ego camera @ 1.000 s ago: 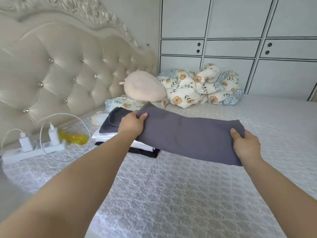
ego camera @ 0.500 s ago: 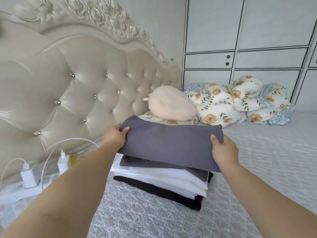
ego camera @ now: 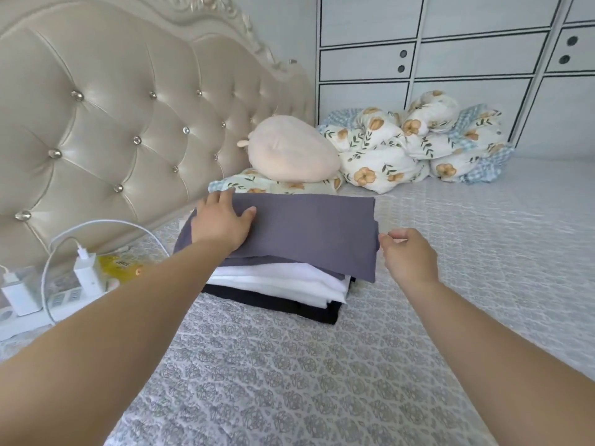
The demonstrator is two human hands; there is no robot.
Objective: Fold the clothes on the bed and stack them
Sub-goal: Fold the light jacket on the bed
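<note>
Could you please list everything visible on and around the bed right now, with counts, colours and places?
grey folded garment: one, grey-purple, top of the stack
white folded clothes: white layers, number unclear, middle of the stack
black folded garment: at least one, black, bottom of the stack
bed cover: one, grey patterned, under everything
headboard: one, cream tufted, at left
plush toy: one, peach, on a floral pillow behind the stack
floral quilt: one bundle, white and orange, against the wardrobe
power strip: one, white, with two white chargers, far left
yellow packet: one, beside the strip
left hand: flat on the grey garment
right hand: at the garment's right edge, loosely curled, no grip
</note>
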